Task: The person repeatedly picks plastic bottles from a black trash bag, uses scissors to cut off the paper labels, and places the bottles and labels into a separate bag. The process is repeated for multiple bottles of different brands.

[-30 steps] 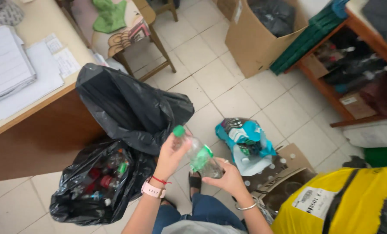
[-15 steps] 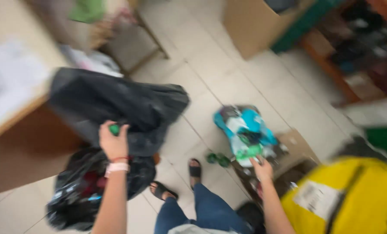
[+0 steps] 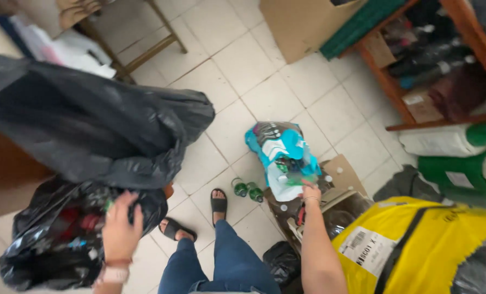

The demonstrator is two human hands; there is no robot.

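The left hand [image 3: 121, 226] hangs over the mouth of the lower black bag [image 3: 47, 245], its fingers curled loosely downward with a scrap of green showing beside the thumb; whether it grips that green piece or merely rests against it cannot be told. The bag slumps open on the tiled floor [image 3: 243, 71], wide enough that bottles and red and clear plastic show inside, so things can be dropped in from above. A second black bag [image 3: 90, 125] bulges just above it, its fold sagging over the lower one's opening. The right hand [image 3: 308, 191] reaches away to the blue-and-white plastic bag [image 3: 281, 155], which stands propped on a torn cardboard box [image 3: 335, 190]; the fingertips touch its lower edge, but the grip is hidden. Two green-capped bottles [image 3: 247, 189] lie loose on the floor just beside that box, near the sandalled feet [image 3: 199, 215]. A yellow sack [image 3: 417, 245] sits close at the person's right.
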